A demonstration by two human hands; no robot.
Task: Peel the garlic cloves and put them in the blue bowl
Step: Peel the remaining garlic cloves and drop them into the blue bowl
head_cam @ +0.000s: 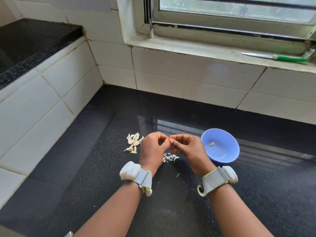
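Unpeeled cloves (133,142): a loose heap lies on the counter (102,168) left of centre, just beside your left hand; take the next one from here.
Left hand (152,147): your fingers curl round the clove (166,140) you are peeling, though it is almost hidden; grip it firmly so it does not twist.
Skins (169,157): scraps gather on the counter beneath both hands; let them fall there, clear of the bowl.
Right hand (185,145): your fingertips pinch at the same clove; pull the skin away from the tip in strips.
Blue bowl (220,145): it stands right of centre, just beside your right hand, with one peeled clove (211,143) inside; drop only bare cloves in.
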